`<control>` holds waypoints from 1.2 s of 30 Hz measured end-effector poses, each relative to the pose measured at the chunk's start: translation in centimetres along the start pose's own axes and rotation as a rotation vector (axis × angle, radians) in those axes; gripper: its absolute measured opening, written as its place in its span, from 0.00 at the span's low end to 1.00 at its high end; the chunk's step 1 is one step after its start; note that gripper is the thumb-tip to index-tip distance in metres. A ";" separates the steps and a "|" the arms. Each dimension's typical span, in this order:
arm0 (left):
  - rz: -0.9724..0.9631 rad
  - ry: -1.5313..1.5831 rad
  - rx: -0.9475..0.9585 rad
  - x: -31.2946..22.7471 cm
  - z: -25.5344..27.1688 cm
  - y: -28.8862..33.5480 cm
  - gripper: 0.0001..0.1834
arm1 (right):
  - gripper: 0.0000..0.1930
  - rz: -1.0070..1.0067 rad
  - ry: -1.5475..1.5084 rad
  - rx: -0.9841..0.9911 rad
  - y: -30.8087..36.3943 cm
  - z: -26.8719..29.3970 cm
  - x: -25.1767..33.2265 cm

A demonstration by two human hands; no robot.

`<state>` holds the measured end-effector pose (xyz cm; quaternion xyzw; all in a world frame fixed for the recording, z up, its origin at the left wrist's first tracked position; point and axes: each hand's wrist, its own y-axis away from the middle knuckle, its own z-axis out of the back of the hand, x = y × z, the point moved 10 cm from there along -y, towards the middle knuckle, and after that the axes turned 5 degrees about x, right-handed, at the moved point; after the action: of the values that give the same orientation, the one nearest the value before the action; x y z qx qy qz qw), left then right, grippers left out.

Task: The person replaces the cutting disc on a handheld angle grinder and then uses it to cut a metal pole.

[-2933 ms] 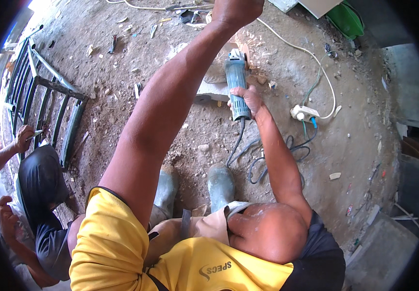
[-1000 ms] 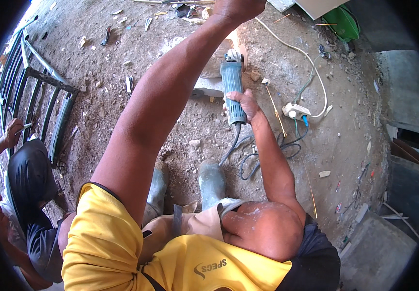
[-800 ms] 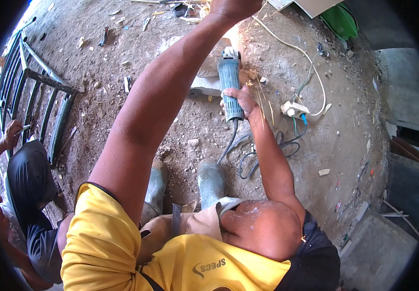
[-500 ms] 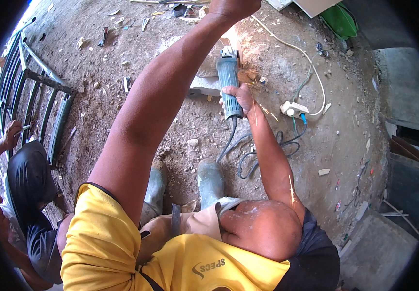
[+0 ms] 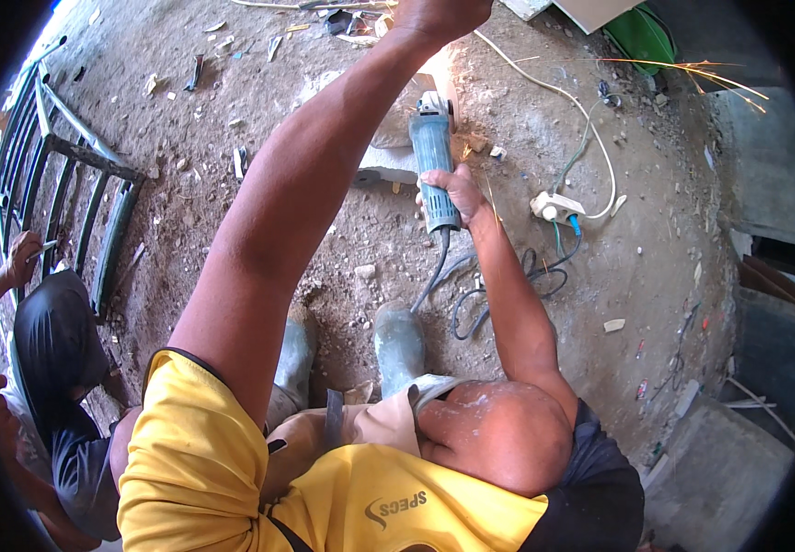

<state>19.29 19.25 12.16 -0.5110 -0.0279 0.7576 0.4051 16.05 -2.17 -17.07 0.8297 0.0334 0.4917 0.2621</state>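
Note:
My right hand (image 5: 452, 190) is wrapped round the rear body of a blue-green angle grinder (image 5: 431, 143). Its head points away from me, and a bright glow shows beside the disc, so the piece it bears on cannot be made out. My left arm stretches far forward, and the left hand (image 5: 443, 14) is cut off by the top edge with its fingers hidden. Beside the grinder lies a pale block (image 5: 388, 164). A dark cord (image 5: 440, 267) runs from the grinder's rear. Orange sparks (image 5: 692, 69) streak off at the upper right.
A white power strip (image 5: 558, 208) with a blue plug lies right of my forearm, its cable curving away. A dark metal-bar frame (image 5: 85, 184) stands at left near a co-worker's hand (image 5: 25, 258). Scraps litter the dirt; a green object (image 5: 641, 39) sits upper right.
Sparks now fly off toward the upper right, and the spray round the disc and over my right forearm has thinned. Both arms and the grinder have barely moved.

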 end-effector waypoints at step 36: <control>-0.010 0.002 -0.007 -0.2 0.0 0.2 0.12 | 0.18 0.015 -0.009 -0.029 -0.2 0.5 -0.5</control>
<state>19.22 19.01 12.19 -0.5130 -0.0330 0.7550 0.4071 16.26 -2.38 -17.80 0.8283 0.0189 0.4902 0.2706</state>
